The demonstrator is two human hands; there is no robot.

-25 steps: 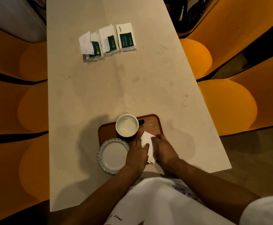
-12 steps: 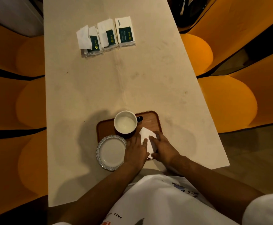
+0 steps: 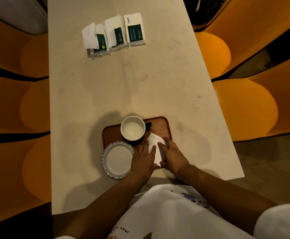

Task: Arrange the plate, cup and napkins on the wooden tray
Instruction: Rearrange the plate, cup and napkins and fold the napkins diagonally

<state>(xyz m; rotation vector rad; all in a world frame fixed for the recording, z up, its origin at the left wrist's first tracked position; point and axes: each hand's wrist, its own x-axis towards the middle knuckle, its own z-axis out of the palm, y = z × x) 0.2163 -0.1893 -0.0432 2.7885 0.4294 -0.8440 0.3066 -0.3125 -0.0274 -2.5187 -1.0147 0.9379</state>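
A wooden tray point(image 3: 161, 125) lies near the table's front edge. On it stands a dark cup point(image 3: 132, 130) with a white inside, its handle pointing right. A round white plate point(image 3: 117, 160) with a ribbed rim rests on the tray's front left corner, overhanging the table. A white napkin point(image 3: 154, 144) lies on the tray's right part. My left hand point(image 3: 144, 158) presses flat on the napkin's left side. My right hand point(image 3: 172, 154) presses on its right side, fingers bent over its edge. Most of the napkin is hidden under the hands.
Three packs of napkins point(image 3: 116, 34) lie in a row at the far end of the beige table point(image 3: 140, 83), a loose tissue sticking from the left one. Orange seats point(image 3: 244, 109) flank both long sides of the table.
Both hands stay on the napkin, their fingers shifting slightly over it. The camera has tilted a little; cup, plate and tray stay put.
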